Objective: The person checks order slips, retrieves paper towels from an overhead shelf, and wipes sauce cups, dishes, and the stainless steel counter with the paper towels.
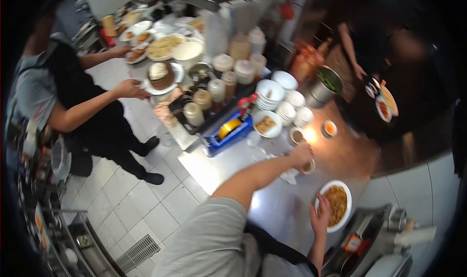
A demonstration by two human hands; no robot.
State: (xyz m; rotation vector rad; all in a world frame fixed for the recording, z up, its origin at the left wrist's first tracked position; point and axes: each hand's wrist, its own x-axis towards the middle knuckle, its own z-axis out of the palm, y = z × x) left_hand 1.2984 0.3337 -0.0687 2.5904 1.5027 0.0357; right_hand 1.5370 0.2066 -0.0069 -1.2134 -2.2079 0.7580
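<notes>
A white oval dish of brown food [336, 205] lies near the right end of the steel counter [277, 199]. My right hand [320, 212] is at its left rim, fingers spread. Further up, my left hand [301, 155] is closed over a small cup [309, 167]; its fingertips are blurred, so what it grips cannot be made out. Just beyond that hand stands another small cup [296, 135] with brown contents. A small bowl with orange contents [330, 128] is to the right. Crumpled white paper [289, 175] lies below the hand.
Stacked white bowls [270, 93], a blue tape dispenser [228, 130] and sauce bottles [193, 114] line the counter's back. A metal pot of greens [326, 84] stands beyond. At left, a co-worker [73, 82] holds plates. Another person [350, 48] is across the counter.
</notes>
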